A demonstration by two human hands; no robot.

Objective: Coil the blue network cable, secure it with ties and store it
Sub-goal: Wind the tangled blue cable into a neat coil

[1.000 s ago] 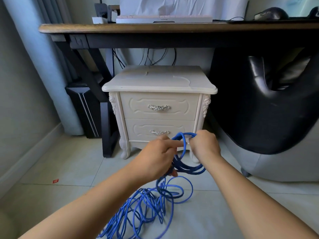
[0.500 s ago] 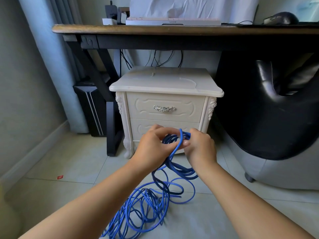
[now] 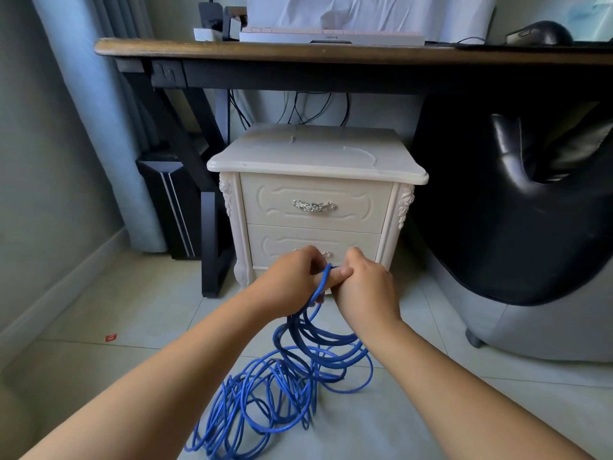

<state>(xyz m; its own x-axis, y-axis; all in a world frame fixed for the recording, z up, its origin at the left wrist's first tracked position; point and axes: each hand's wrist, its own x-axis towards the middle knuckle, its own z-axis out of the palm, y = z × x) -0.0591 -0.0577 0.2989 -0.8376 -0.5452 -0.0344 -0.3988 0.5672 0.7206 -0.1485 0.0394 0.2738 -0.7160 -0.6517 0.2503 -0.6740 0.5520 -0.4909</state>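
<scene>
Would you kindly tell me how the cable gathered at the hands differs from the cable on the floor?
The gathered loops hang from the left hand and right hand; the floor cable lies on the tiles. The gathered loops are bunched together; the floor cable sprawls in loose, crossing loops. Both are one blue cable.

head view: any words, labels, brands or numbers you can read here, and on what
Nothing reads clearly.
white keyboard: a small dark brand mark on its near edge, too small and blurred to read.
red scrap: too small to tell whether it bears print.
blue cable: no print visible.
</scene>
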